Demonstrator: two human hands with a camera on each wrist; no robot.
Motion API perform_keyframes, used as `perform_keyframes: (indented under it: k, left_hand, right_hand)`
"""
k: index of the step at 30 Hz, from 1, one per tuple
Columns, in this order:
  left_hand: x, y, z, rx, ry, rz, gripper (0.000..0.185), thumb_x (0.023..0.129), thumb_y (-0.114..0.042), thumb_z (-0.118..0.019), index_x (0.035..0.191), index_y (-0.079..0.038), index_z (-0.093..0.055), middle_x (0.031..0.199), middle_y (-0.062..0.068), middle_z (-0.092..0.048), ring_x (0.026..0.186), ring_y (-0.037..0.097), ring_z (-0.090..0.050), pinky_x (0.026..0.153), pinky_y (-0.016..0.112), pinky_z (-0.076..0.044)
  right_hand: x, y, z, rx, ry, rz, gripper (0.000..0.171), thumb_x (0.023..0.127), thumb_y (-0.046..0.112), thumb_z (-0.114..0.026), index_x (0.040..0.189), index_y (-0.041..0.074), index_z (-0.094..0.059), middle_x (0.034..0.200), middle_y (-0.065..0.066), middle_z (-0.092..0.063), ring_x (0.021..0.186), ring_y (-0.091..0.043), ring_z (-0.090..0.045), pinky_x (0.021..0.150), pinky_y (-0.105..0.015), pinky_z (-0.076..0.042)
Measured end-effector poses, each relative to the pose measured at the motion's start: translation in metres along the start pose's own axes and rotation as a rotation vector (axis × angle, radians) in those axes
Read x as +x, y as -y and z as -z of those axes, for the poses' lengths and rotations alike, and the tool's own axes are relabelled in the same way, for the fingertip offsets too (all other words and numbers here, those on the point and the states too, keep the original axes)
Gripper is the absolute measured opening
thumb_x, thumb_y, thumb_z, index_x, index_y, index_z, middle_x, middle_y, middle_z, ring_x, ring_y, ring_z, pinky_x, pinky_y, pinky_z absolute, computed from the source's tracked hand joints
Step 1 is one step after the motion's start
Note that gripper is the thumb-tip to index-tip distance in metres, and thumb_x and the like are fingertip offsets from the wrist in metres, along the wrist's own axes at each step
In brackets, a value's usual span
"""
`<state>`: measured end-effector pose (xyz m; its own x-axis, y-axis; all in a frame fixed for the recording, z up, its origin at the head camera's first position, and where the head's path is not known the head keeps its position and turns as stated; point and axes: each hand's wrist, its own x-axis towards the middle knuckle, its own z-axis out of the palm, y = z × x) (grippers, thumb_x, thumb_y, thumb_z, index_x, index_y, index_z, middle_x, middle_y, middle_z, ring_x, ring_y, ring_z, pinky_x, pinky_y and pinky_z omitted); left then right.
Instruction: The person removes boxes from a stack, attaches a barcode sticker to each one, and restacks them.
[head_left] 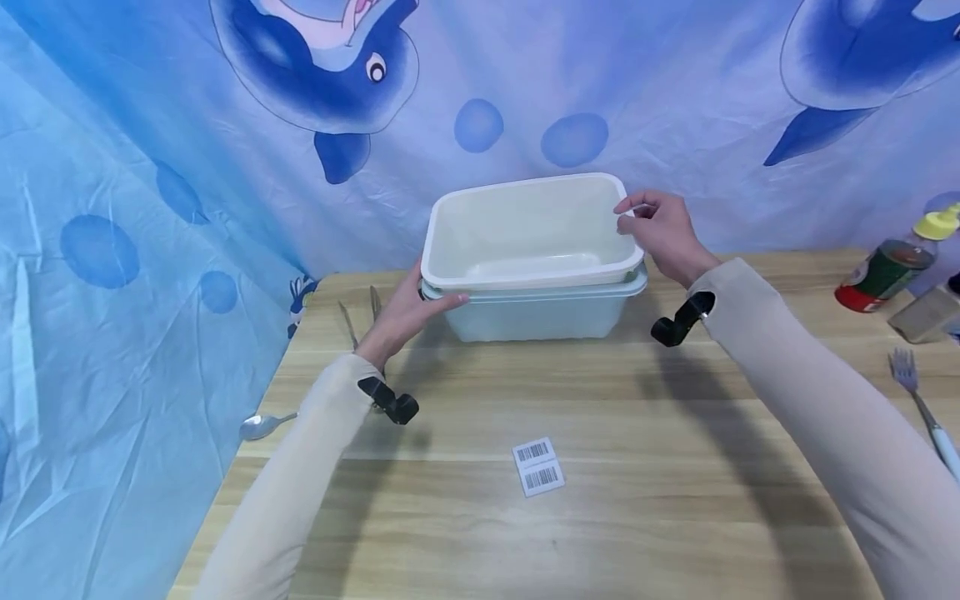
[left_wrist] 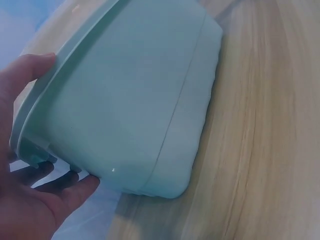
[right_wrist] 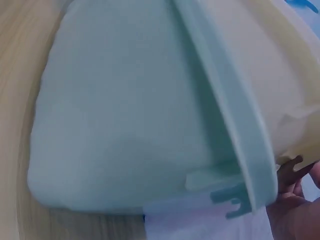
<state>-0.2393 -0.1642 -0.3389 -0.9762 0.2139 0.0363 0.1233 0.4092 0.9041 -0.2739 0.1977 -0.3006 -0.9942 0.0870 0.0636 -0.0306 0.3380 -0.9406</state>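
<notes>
A white plastic basin (head_left: 534, 223) sits partly inside a light green basin (head_left: 538, 318) at the back of the table, its right end raised. My right hand (head_left: 664, 233) pinches the white basin's rim at that raised end. In the right wrist view, fingers (right_wrist: 292, 177) are seen behind the green basin's corner, at the white wall. At the other end, my left hand (head_left: 403, 317) grips the green basin. Its thumb (left_wrist: 37, 65) lies over the rim in the left wrist view, with the other fingers below the rim against the side wall.
A white label with barcodes (head_left: 538, 467) lies on the wooden table (head_left: 637, 533). Left are a spoon (head_left: 262, 426) and other metal utensils. Right stand a yellow-capped bottle (head_left: 892, 267) and a clear container (head_left: 924, 312), near a fork (head_left: 918, 396). A blue dolphin-print curtain (head_left: 675, 125) hangs behind.
</notes>
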Motion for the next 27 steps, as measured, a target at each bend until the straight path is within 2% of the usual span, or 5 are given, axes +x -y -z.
perform_keyframes:
  k: [5,10,15,21,27]
  left_hand:
    - [0.001,0.002,0.0,-0.013,0.009,-0.013,0.088,0.077,-0.039,-0.08,0.149,-0.038,-0.029,0.141,-0.002,-0.05,0.132,0.018,-0.044,0.112,0.045,-0.034]
    - [0.002,0.005,0.001,-0.028,0.01,-0.024,0.085,0.078,-0.037,-0.08,0.148,-0.037,-0.031,0.14,-0.002,-0.051,0.132,0.017,-0.044,0.113,0.045,-0.032]
    - [0.002,0.005,0.001,-0.025,0.009,-0.013,0.081,0.079,-0.035,-0.079,0.146,-0.033,-0.035,0.14,0.0,-0.05,0.129,0.019,-0.046,0.11,0.044,-0.036]
    - [0.002,0.002,0.0,-0.025,0.012,0.0,0.083,0.079,-0.032,-0.08,0.147,-0.028,-0.032,0.144,0.004,-0.045,0.133,0.022,-0.042,0.113,0.045,-0.033]
    - [0.001,0.001,0.003,0.006,0.002,0.024,0.098,0.078,-0.036,-0.08,0.154,-0.03,-0.018,0.156,0.002,-0.032,0.142,0.021,-0.031,0.117,0.046,-0.026]
  right_hand:
    - [0.006,0.002,-0.002,0.193,-0.008,-0.066,0.02,0.082,-0.005,-0.054,0.101,0.0,-0.058,0.068,0.003,-0.045,0.063,-0.013,-0.046,0.055,-0.022,-0.049]
    - [0.007,0.001,-0.005,0.311,-0.034,-0.063,0.02,0.078,-0.011,-0.053,0.092,0.001,-0.06,0.066,0.002,-0.048,0.062,-0.011,-0.05,0.051,-0.021,-0.05]
    - [0.005,0.001,-0.004,0.442,-0.043,-0.069,0.021,0.077,-0.012,-0.053,0.085,0.004,-0.062,0.067,0.001,-0.054,0.063,-0.013,-0.055,0.052,-0.022,-0.051]
    - [0.001,0.01,0.001,0.576,-0.053,-0.008,0.021,0.077,-0.014,-0.052,0.083,0.003,-0.063,0.071,-0.002,-0.061,0.069,-0.014,-0.059,0.056,-0.022,-0.054]
    - [-0.001,0.034,0.011,0.648,-0.051,0.039,0.02,0.078,-0.015,-0.052,0.083,0.001,-0.063,0.079,-0.004,-0.067,0.073,-0.017,-0.064,0.056,-0.024,-0.055]
